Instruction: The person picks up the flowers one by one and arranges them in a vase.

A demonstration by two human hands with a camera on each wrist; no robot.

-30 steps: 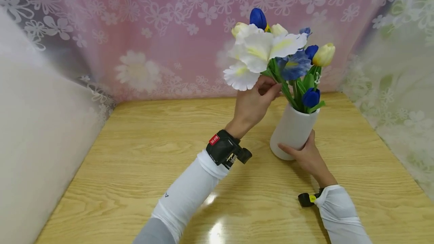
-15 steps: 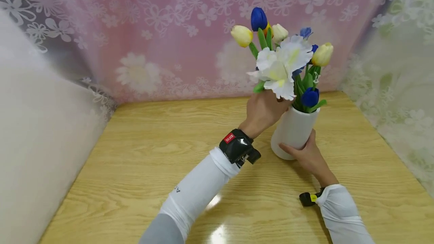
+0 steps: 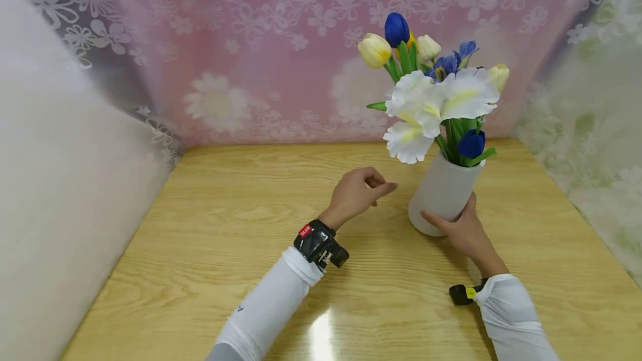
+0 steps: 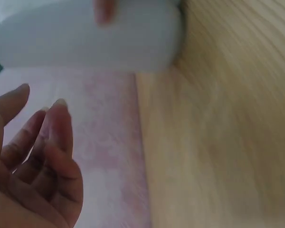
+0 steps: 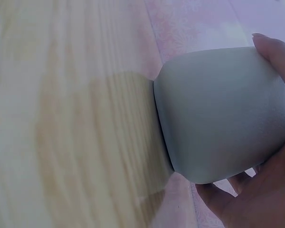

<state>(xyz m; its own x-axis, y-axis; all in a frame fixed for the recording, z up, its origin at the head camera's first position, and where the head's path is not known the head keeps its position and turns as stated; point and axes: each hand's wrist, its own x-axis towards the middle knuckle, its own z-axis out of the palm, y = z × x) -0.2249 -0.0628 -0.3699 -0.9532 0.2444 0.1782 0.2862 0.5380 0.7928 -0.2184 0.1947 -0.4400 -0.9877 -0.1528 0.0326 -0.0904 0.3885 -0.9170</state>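
Observation:
A white vase [image 3: 441, 196] stands on the wooden table at the right, full of artificial flowers. My right hand [image 3: 468, 233] grips its lower part, thumb on the near side; in the right wrist view the fingers wrap around the vase [image 5: 223, 114] near its base. A large white iris [image 3: 441, 102] leans over the front left of the rim. Left of the vase, my left hand [image 3: 355, 194] hangs above the table, fingers loosely bent and nothing in them. The left wrist view shows that hand [image 4: 42, 171] apart from the vase [image 4: 85, 38].
Behind the iris rise a cream tulip [image 3: 374, 50], a blue tulip [image 3: 397, 29] and a blue iris [image 3: 446, 66]. Another blue tulip [image 3: 471, 144] sits low at the rim. A pink flowered curtain [image 3: 281, 71] closes off the table's [image 3: 241, 194] far edge.
My left hand pushed the white iris's stem into the vase, let go of it and drew back down to the left. The right hand has kept its grip on the vase.

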